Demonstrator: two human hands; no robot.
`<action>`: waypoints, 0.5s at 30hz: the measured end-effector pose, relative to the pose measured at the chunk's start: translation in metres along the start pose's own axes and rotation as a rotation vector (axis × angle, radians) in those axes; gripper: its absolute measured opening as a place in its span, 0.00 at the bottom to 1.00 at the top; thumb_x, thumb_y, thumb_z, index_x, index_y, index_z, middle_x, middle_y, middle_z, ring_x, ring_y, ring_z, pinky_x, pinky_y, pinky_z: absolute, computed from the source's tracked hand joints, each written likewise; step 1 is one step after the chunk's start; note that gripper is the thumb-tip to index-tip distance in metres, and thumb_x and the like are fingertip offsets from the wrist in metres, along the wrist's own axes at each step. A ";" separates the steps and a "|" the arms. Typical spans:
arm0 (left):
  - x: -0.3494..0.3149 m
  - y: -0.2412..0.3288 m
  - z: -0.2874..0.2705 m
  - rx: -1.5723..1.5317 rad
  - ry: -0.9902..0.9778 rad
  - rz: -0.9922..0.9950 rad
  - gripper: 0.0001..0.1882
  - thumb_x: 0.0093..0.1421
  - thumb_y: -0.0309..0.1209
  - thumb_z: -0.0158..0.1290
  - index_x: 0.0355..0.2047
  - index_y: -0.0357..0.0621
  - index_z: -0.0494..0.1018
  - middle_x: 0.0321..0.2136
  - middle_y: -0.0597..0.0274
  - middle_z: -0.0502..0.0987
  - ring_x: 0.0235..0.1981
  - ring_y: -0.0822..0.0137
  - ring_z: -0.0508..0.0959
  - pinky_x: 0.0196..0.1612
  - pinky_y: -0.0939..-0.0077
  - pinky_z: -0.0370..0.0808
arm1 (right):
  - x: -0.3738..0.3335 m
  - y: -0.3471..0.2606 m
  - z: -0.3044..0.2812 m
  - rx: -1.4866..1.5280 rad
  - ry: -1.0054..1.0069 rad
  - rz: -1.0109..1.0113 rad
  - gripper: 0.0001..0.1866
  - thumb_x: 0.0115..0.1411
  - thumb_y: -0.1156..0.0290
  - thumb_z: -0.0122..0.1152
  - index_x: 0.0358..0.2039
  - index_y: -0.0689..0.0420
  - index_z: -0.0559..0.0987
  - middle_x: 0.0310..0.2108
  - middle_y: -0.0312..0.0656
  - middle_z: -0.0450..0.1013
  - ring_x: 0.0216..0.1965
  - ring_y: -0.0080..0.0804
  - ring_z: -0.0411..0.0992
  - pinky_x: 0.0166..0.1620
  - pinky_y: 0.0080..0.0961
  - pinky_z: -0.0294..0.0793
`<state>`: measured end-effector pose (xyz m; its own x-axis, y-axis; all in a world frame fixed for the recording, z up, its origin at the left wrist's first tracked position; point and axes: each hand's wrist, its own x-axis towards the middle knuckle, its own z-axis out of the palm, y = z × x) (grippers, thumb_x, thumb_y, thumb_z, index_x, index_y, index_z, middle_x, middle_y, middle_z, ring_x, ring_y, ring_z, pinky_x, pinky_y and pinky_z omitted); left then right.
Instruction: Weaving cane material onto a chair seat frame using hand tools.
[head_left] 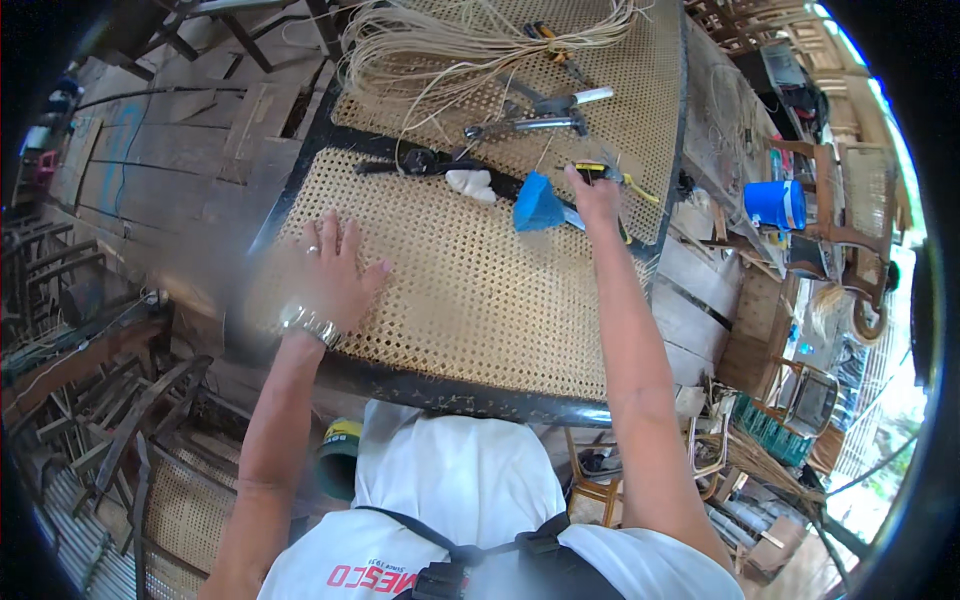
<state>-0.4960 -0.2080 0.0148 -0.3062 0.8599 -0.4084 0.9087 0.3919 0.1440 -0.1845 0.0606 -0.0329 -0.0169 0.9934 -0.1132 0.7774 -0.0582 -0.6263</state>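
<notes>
My left hand point(340, 278) lies flat with spread fingers on the woven cane panel point(470, 300) in its black frame. A ring and a metal-banded watch point(310, 322) show on that arm. Across the panel, the fingers of my right hand point(595, 198) are closed at a yellow-and-black handled tool point(597, 171); its exact kind is unclear. Just left of that hand stands a blue wedge-shaped piece point(538, 204) on the black crossbar. A crumpled white piece point(470, 184) lies farther left, beside a dark tool point(415, 163).
Beyond the crossbar lie a hammer point(525, 126), a white-ended tool point(575, 99), orange-and-black pliers point(557, 50) and a loose bundle of cane strands point(430, 60). A blue bucket point(775, 205) stands to the right. Wooden chair frames point(140, 405) crowd the left.
</notes>
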 end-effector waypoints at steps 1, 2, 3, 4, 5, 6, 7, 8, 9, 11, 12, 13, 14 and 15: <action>0.001 0.004 -0.004 0.017 0.013 0.027 0.44 0.64 0.65 0.35 0.69 0.45 0.54 0.71 0.46 0.46 0.72 0.41 0.43 0.70 0.43 0.36 | 0.005 0.014 0.002 0.015 -0.023 0.017 0.31 0.51 0.48 0.71 0.47 0.59 0.78 0.37 0.46 0.80 0.39 0.36 0.79 0.44 0.31 0.76; 0.005 0.009 -0.007 0.032 0.027 0.062 0.44 0.64 0.65 0.35 0.69 0.45 0.54 0.71 0.46 0.46 0.72 0.41 0.44 0.70 0.42 0.36 | 0.014 0.035 0.004 0.029 -0.039 0.036 0.34 0.50 0.47 0.72 0.49 0.60 0.76 0.38 0.47 0.80 0.40 0.36 0.79 0.44 0.30 0.76; 0.010 0.018 -0.009 0.020 0.036 0.106 0.44 0.64 0.63 0.35 0.69 0.45 0.53 0.71 0.45 0.47 0.71 0.41 0.44 0.70 0.43 0.36 | 0.024 0.073 -0.003 0.141 -0.032 0.015 0.39 0.50 0.45 0.72 0.53 0.62 0.73 0.41 0.49 0.79 0.43 0.36 0.78 0.47 0.29 0.74; 0.008 0.012 -0.007 0.026 0.030 0.077 0.44 0.64 0.63 0.35 0.69 0.45 0.53 0.71 0.45 0.47 0.71 0.41 0.44 0.70 0.43 0.36 | 0.019 0.060 -0.002 0.150 -0.060 0.007 0.39 0.50 0.45 0.72 0.53 0.62 0.73 0.41 0.49 0.79 0.43 0.36 0.78 0.47 0.29 0.74; 0.007 0.007 -0.005 0.040 0.028 0.059 0.43 0.64 0.63 0.36 0.69 0.45 0.53 0.71 0.45 0.46 0.71 0.40 0.44 0.70 0.43 0.36 | 0.010 0.051 -0.008 0.081 -0.090 0.003 0.38 0.53 0.45 0.70 0.53 0.63 0.73 0.42 0.49 0.78 0.45 0.35 0.77 0.49 0.28 0.73; 0.003 0.003 -0.002 0.051 0.026 0.044 0.43 0.64 0.63 0.36 0.70 0.45 0.53 0.71 0.45 0.46 0.71 0.40 0.44 0.70 0.43 0.36 | -0.007 0.043 -0.019 0.008 -0.118 -0.003 0.38 0.55 0.44 0.68 0.53 0.64 0.73 0.43 0.49 0.78 0.46 0.33 0.76 0.50 0.28 0.72; 0.002 0.006 -0.001 0.032 0.037 0.044 0.44 0.65 0.62 0.36 0.70 0.42 0.52 0.71 0.43 0.45 0.71 0.39 0.43 0.70 0.42 0.36 | -0.025 0.052 -0.039 0.106 -0.151 0.000 0.35 0.59 0.46 0.64 0.53 0.64 0.73 0.44 0.48 0.77 0.46 0.33 0.75 0.51 0.27 0.71; 0.000 0.014 -0.003 0.034 0.038 0.042 0.44 0.65 0.62 0.36 0.70 0.42 0.52 0.71 0.43 0.45 0.71 0.39 0.43 0.70 0.42 0.36 | -0.043 0.061 -0.061 0.209 -0.183 -0.002 0.32 0.62 0.47 0.60 0.52 0.64 0.73 0.45 0.48 0.76 0.47 0.32 0.74 0.52 0.27 0.70; -0.002 0.026 -0.004 0.073 -0.001 0.068 0.44 0.65 0.62 0.36 0.69 0.40 0.51 0.71 0.42 0.45 0.71 0.38 0.42 0.70 0.42 0.36 | -0.067 0.067 -0.083 0.205 -0.099 0.018 0.28 0.65 0.50 0.57 0.51 0.63 0.74 0.43 0.47 0.76 0.45 0.31 0.73 0.51 0.26 0.70; -0.010 0.048 0.009 0.061 0.040 0.190 0.46 0.64 0.61 0.37 0.69 0.34 0.51 0.70 0.37 0.46 0.70 0.33 0.43 0.70 0.40 0.37 | -0.122 0.068 -0.135 -0.019 0.045 0.101 0.20 0.69 0.56 0.51 0.47 0.61 0.76 0.38 0.44 0.76 0.41 0.28 0.71 0.48 0.25 0.69; -0.020 0.066 0.005 0.070 0.028 0.259 0.46 0.63 0.62 0.38 0.68 0.34 0.52 0.69 0.36 0.48 0.69 0.31 0.44 0.69 0.40 0.38 | -0.148 0.095 -0.159 -0.080 0.162 0.061 0.17 0.68 0.58 0.52 0.41 0.61 0.76 0.31 0.41 0.72 0.35 0.26 0.68 0.43 0.26 0.69; -0.032 0.084 0.002 0.081 0.017 0.323 0.47 0.63 0.62 0.39 0.67 0.33 0.53 0.68 0.35 0.49 0.69 0.30 0.45 0.69 0.39 0.38 | -0.175 0.120 -0.183 -0.090 0.204 0.133 0.16 0.68 0.60 0.51 0.35 0.61 0.74 0.26 0.39 0.67 0.30 0.26 0.64 0.37 0.27 0.67; -0.038 0.098 0.010 0.114 0.003 0.309 0.47 0.63 0.62 0.39 0.67 0.33 0.53 0.68 0.35 0.49 0.69 0.30 0.45 0.69 0.39 0.38 | -0.196 0.160 -0.196 -0.133 0.211 0.117 0.15 0.68 0.60 0.50 0.33 0.60 0.72 0.24 0.36 0.63 0.27 0.26 0.60 0.33 0.27 0.64; -0.048 0.104 0.023 0.077 0.067 0.368 0.47 0.62 0.62 0.40 0.66 0.32 0.55 0.68 0.35 0.50 0.68 0.30 0.47 0.69 0.38 0.40 | -0.222 0.154 -0.203 -0.013 0.262 0.234 0.14 0.68 0.60 0.50 0.34 0.60 0.72 0.25 0.35 0.63 0.28 0.25 0.61 0.34 0.26 0.64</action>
<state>-0.3808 -0.2162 0.0290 0.0293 0.9590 -0.2817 0.9791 0.0292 0.2012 0.0667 -0.1489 0.0527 0.3236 0.9449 -0.0497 0.7489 -0.2879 -0.5969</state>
